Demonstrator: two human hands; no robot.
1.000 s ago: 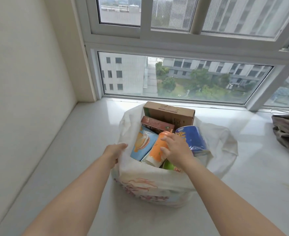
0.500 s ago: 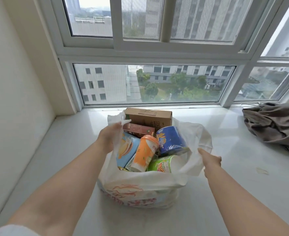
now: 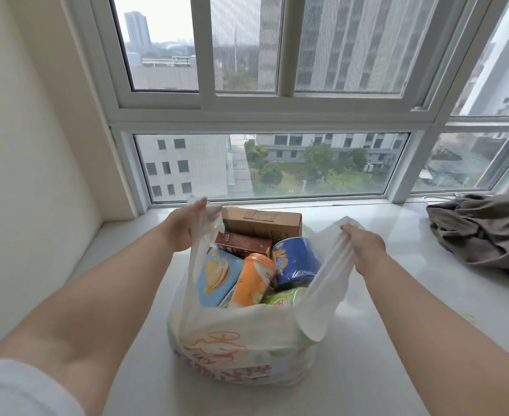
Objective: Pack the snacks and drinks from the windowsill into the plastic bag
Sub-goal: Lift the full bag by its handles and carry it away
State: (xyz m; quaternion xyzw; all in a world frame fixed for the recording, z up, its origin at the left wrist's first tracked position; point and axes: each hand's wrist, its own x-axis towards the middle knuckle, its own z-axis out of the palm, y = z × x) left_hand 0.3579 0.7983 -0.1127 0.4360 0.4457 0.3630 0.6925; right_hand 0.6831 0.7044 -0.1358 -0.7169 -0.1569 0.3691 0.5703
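A white plastic bag with red print stands on the white windowsill. Inside it I see a brown cardboard box, a dark red carton, a light blue snack pack, an orange cup, a blue can and a green container. My left hand grips the bag's left handle, pulled up and stretched. My right hand grips the right handle, also lifted.
A crumpled brown cloth lies on the sill at the right. The window frame runs along the back, and a cream wall closes the left side.
My right hand left the items in the bag and took the right handle. My left hand moved from the rim to the left handle. Both handles are now raised.
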